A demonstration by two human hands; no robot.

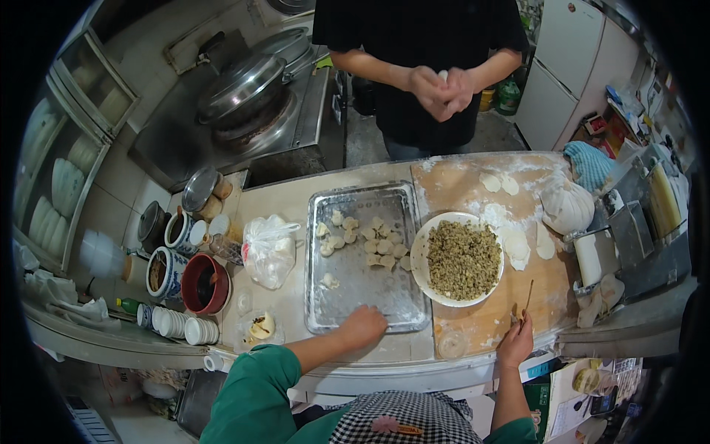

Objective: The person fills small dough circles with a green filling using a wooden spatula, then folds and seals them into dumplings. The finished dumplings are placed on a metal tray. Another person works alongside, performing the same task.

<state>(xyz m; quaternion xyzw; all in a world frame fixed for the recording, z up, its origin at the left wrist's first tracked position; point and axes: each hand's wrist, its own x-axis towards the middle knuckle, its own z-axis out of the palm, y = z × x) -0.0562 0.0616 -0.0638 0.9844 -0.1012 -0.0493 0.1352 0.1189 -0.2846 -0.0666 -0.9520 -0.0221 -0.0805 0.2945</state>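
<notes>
My left hand (363, 326) is over the near rim of a metal tray (355, 288), its fingers curled down; what lies beneath them is hidden. In my right hand (516, 344) is a thin filling stick (530, 295), pointing up above the wooden board (546, 327). Dumplings (385, 246) stand on the tray in two groups, with another piece (329, 280) lower down on its left side. Right of the tray, overlapping its edge, a white bowl (420, 277) holds chopped greenish-brown filling (463, 258). Flat dough wrappers (517, 248) lie on the floured board beyond the bowl.
Across the counter, a person's hands (441, 91) work a small white piece. Plastic bag (270, 252), red pot (205, 283) and stacked small cups (201, 331) stand left. A white cloth bundle (567, 205) and metal machine (632, 233) line the right. A lidded wok (244, 91) sits behind.
</notes>
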